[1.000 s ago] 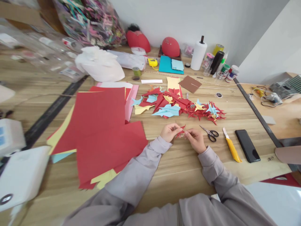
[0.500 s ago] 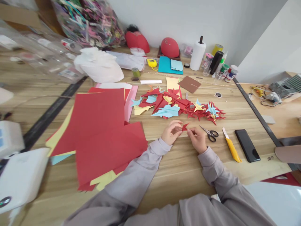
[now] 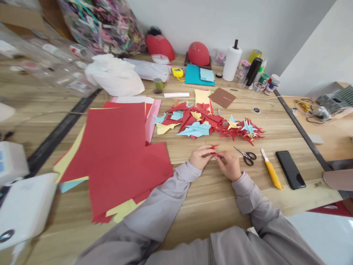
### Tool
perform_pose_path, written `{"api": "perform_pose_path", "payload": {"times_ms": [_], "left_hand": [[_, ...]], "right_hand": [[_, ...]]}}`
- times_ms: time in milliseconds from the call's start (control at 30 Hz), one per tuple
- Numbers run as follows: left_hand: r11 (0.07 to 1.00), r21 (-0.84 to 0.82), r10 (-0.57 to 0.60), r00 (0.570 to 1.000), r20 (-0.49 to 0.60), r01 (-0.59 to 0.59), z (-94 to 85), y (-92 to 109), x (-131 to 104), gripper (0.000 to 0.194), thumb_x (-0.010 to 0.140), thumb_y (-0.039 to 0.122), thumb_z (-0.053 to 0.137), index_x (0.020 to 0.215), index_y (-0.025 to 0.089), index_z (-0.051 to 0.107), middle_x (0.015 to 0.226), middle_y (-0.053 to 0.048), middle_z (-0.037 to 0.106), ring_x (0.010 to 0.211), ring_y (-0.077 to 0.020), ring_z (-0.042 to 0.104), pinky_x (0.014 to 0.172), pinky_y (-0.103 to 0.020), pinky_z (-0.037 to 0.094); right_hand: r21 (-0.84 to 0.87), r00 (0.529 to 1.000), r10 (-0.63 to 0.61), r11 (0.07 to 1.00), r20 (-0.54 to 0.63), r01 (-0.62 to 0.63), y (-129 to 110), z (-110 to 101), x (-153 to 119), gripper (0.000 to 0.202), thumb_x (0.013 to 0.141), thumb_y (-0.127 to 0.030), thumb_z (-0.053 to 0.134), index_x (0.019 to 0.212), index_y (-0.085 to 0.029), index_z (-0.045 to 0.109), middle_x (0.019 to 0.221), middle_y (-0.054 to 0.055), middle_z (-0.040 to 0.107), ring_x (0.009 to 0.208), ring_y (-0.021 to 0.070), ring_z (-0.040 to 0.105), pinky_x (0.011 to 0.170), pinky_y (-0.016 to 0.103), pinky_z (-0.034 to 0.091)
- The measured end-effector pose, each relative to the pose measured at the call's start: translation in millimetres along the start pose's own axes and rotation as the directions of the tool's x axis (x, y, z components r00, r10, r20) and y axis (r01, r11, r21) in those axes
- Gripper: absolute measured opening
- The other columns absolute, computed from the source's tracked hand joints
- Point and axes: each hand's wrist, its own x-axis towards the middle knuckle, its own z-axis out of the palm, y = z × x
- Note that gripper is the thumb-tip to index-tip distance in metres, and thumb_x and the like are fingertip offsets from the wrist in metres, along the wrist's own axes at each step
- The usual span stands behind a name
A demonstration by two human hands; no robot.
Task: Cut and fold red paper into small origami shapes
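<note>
A small folded red paper piece (image 3: 214, 147) is pinched between my two hands, partly hidden by the fingers. My left hand (image 3: 200, 157) is closed on its left side, and my right hand (image 3: 228, 165) grips its lower right edge with thumb and fingers. Just beyond the hands lies a long pile of folded red, blue and yellow paper shapes (image 3: 197, 129). Black-handled scissors (image 3: 249, 158) rest right of my right hand. Large red paper sheets (image 3: 118, 136) lie to the left, over yellow and pink ones.
A yellow cutter (image 3: 273, 176) and a black phone (image 3: 290, 170) lie at the right. Brown paper (image 3: 222, 98), a tape roll (image 3: 256, 110) and a white paper strip (image 3: 177, 95) sit behind the pile. White devices (image 3: 26, 209) stand at the far left.
My right hand has moved slightly left, closer to my left hand. The red piece has turned and less of it shows between the fingers.
</note>
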Motion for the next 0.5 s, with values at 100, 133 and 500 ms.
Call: {"api": "perform_pose_path", "payload": {"times_ms": [100, 133, 500], "left_hand": [[0.999, -0.033, -0.038, 0.999, 0.003, 0.038, -0.6, 0.4, 1.0, 0.012, 0.076, 0.022, 0.068, 0.085, 0.016, 0.074, 0.091, -0.010, 0.073, 0.087, -0.0178, 0.069, 0.074, -0.026, 0.058], [0.998, -0.045, -0.038, 0.999, 0.011, 0.039, -0.9, 0.7, 1.4, 0.012, 0.076, 0.022, 0.069, 0.085, 0.017, 0.074, 0.091, -0.010, 0.073, 0.087, -0.0177, 0.069, 0.075, -0.026, 0.058], [0.986, -0.135, -0.091, 0.992, 0.083, 0.102, -2.4, 1.3, 2.1, 0.013, 0.075, 0.021, 0.069, 0.086, 0.015, 0.074, 0.095, -0.012, 0.073, 0.087, -0.0190, 0.070, 0.070, -0.026, 0.059]], "right_hand": [[0.016, 1.000, -0.010, 1.000, 0.001, 0.010, 0.0, -1.4, 1.0, 0.012, 0.089, -0.023, 0.054, 0.094, -0.019, 0.065, 0.080, 0.006, 0.071, 0.073, 0.0160, 0.066, 0.067, 0.027, 0.052], [0.022, 1.000, -0.014, 1.000, 0.004, 0.014, 0.0, -1.8, 1.2, 0.013, 0.089, -0.022, 0.053, 0.094, -0.019, 0.065, 0.082, 0.006, 0.071, 0.075, 0.0161, 0.066, 0.068, 0.027, 0.052], [0.109, 0.999, -0.022, 0.994, 0.049, 0.017, 1.6, -5.1, 3.0, 0.019, 0.091, -0.019, 0.048, 0.099, -0.020, 0.065, 0.089, 0.007, 0.072, 0.083, 0.0165, 0.067, 0.073, 0.028, 0.054]]}}
